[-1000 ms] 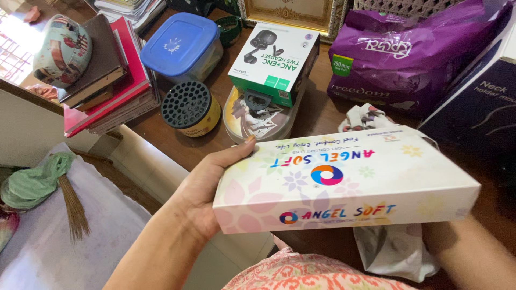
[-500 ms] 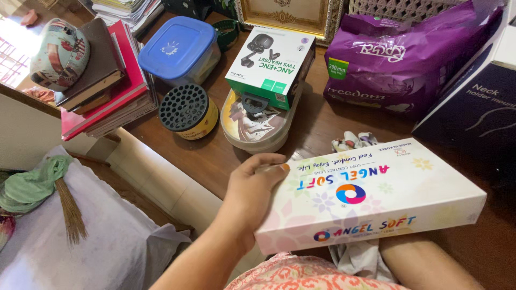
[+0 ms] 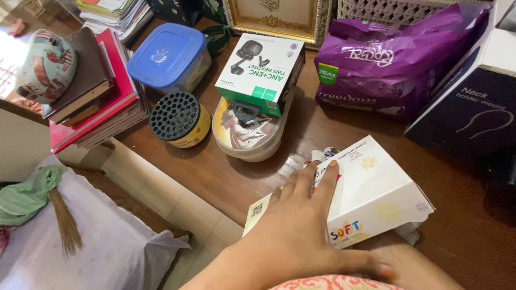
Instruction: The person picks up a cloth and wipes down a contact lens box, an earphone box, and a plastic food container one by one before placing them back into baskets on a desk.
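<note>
Lowered onto the wooden table (image 3: pixel 226 161), white box (image 3: pixel 376 193) under left hand (image 3: pixel 293 228).

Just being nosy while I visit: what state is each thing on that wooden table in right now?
Flat white floral cardboard box: closed, left hand spread flat on top.
Clear plastic tub with blue lid: lid on.
Green-and-white earbud carton: closed, resting atop the oval tin.
Purple plastic pack: sealed, lying down.

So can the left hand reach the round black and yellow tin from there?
Probably yes. The left hand lies flat on the white box, and only bare wooden table shows between it and the round tin.
</note>
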